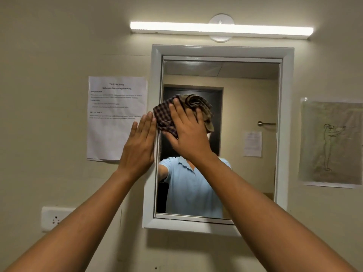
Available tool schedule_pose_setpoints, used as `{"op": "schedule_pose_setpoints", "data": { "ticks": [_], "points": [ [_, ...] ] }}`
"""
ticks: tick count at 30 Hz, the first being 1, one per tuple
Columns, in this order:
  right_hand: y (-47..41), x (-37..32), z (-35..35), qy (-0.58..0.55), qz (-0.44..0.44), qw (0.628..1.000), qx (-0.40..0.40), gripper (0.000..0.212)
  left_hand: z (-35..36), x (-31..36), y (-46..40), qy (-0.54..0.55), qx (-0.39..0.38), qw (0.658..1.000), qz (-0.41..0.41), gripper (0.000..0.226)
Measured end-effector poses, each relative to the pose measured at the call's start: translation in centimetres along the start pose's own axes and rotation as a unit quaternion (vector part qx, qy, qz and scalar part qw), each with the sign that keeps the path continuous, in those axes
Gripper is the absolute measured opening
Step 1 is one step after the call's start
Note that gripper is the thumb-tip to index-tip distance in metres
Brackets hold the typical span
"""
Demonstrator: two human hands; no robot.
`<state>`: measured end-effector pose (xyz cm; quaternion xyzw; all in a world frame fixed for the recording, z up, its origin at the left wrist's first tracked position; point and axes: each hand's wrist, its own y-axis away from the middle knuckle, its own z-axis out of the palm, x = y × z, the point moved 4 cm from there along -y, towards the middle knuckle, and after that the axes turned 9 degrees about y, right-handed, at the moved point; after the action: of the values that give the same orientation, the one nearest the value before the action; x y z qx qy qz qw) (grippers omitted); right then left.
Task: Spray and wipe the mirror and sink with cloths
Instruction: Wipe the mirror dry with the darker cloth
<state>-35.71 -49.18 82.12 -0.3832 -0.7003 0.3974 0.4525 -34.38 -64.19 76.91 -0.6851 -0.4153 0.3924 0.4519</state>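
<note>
1. Checked cloth [166,118] is pressed flat against the mirror [245,107] at frame centre by the right hand [186,130], fingers straight.
2. Left hand [140,144], fingers straight, rests on the mirror frame [222,51].
3. Paper notice [115,116], left of centre, reads "TASK ID".

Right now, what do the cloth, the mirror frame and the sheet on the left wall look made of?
Cloth: woven fabric, checked, matte; it folds and bunches under the right hand.
Mirror frame: smooth white with a slight sheen, mitred corners; painted wood, metal or plastic, cannot tell which.
Sheet: thin white printed paper, matte, its lower edge curling off the wall.
</note>
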Motion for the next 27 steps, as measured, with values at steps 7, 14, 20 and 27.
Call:
{"op": "schedule_pose_setpoints", "data": {
  "ticks": [7, 14, 20, 27],
  "points": [
    [2.6, -2.1, 1.2, -0.013, -0.055, 0.998, 0.01, 0.069, 0.3, -0.9, 1.8, 0.035, 0.011, 0.999, -0.014, 0.064],
    [10.1, -3.2, 3.1, -0.012, -0.174, 0.982, -0.066, 0.072, 0.4, -1.0, 3.8, 0.011, -0.025, 0.999, -0.022, 0.062],
    [13.1, 0.0, 3.0, 0.019, -0.258, 0.96, -0.108, 0.07, 0.9, 0.3, 5.2, -0.033, -0.048, 0.998, 0.011, 0.07],
    [11.8, 7.8, 0.1, 0.05, -0.095, 0.993, -0.055, 0.072, 1.7, 1.2, 6.2, -0.021, -0.049, 0.999, -0.001, 0.067]
  ]
}}
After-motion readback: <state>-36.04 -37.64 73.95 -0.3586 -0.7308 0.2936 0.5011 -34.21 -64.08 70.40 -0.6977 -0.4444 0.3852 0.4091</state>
